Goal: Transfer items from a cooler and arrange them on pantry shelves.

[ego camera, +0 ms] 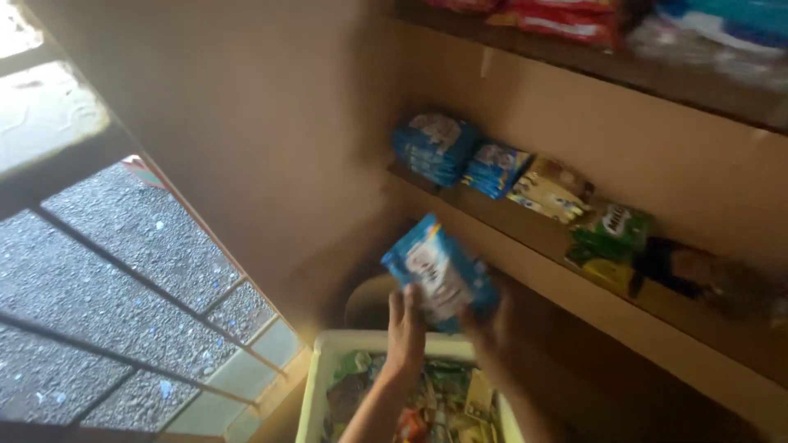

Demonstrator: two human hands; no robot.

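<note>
Above the white bin's (316, 385) far rim, both hands pinch the blue packet (439, 275): left hand (406, 328) at its lower edge, right hand (491, 328) beside. Its long axis tilts up-left, toward the shelf's (492, 220) left end.

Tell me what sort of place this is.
Probably a small shop or stockroom: wooden shelves lined with packaged goods, a white bin full of packets, and both hands holding a blue packet.
</note>
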